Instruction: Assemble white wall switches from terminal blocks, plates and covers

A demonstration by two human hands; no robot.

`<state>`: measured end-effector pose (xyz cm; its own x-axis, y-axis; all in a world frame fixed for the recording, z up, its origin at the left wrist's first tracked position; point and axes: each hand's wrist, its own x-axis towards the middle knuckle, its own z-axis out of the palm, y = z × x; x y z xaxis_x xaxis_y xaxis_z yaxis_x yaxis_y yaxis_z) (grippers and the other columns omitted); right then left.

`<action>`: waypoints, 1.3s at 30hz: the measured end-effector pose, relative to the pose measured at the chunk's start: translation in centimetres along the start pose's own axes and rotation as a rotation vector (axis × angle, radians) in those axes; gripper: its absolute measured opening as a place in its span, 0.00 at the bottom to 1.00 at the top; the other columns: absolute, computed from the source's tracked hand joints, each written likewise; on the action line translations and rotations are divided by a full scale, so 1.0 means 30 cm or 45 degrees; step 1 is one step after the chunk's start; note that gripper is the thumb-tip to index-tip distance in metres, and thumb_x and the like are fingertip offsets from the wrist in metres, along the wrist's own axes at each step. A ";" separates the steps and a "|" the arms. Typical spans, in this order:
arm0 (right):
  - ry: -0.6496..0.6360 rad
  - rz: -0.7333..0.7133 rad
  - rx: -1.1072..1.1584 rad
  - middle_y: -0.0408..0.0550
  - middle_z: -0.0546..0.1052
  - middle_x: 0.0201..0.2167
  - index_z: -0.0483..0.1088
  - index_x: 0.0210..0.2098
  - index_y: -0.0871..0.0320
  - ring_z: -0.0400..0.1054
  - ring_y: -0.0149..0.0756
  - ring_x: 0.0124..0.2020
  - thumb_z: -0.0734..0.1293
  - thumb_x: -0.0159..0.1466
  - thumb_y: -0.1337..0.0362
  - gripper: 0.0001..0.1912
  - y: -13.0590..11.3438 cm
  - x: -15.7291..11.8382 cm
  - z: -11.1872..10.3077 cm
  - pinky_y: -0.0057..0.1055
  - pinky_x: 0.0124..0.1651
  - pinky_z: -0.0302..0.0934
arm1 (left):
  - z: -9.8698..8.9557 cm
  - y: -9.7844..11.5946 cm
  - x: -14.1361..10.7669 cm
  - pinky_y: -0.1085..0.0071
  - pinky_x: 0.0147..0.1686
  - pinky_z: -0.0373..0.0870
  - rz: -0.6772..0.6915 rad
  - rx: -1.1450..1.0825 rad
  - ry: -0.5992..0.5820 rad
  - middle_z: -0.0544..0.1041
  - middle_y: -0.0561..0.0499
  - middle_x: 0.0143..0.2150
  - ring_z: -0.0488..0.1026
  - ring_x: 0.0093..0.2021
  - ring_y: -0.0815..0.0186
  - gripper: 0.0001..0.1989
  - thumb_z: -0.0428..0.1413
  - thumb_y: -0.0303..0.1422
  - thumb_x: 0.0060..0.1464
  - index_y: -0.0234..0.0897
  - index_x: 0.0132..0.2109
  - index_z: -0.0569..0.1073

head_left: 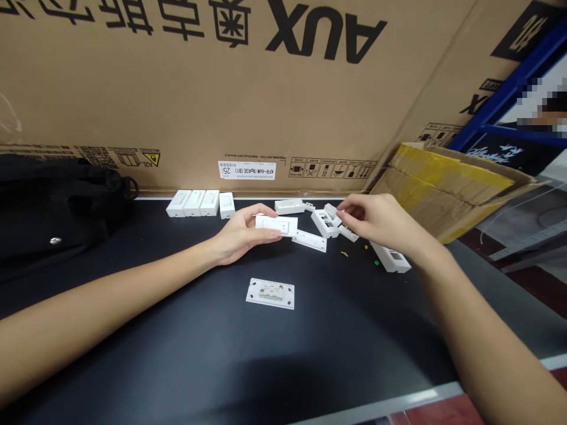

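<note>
The left hand holds a white wall switch across the fingers and thumb, over the black counter. Its grip is closed on the switch. The right hand has its grip closed in a fingertip pinch on a small white plastic piece, directly above an open white switch housing.

A white plastic strip lies on the counter just below the wall switch, and a white plastic cover lies just behind it. A second white housing lies below the right wrist, near small brass bits and a green bit. A white base plate with brass contacts lies flat, nearer the person.

Four white switch bodies stand in a row near the rear edge: three touch, and the fourth sits just apart. A cardboard carton printed "AUX" stands behind the counter. A black bag lies at the left, and a cardboard box with yellow tape sits at the right.
</note>
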<state>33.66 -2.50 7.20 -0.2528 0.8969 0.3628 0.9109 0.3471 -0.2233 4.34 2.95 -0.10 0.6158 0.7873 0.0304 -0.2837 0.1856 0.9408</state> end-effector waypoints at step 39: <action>-0.969 0.477 -0.588 0.51 0.78 0.33 0.78 0.32 0.54 0.71 0.43 0.31 0.68 0.50 0.74 0.13 0.040 -0.057 -0.025 0.35 0.30 0.58 | 0.013 0.003 0.010 0.68 0.46 0.81 0.039 0.052 0.131 0.80 0.54 0.39 0.81 0.44 0.65 0.25 0.74 0.30 0.45 0.38 0.36 0.62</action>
<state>35.43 -3.82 6.99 0.0846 0.9213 -0.3796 0.9728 0.0061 0.2315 4.80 2.97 0.14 0.5279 0.8489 0.0262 -0.2694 0.1382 0.9531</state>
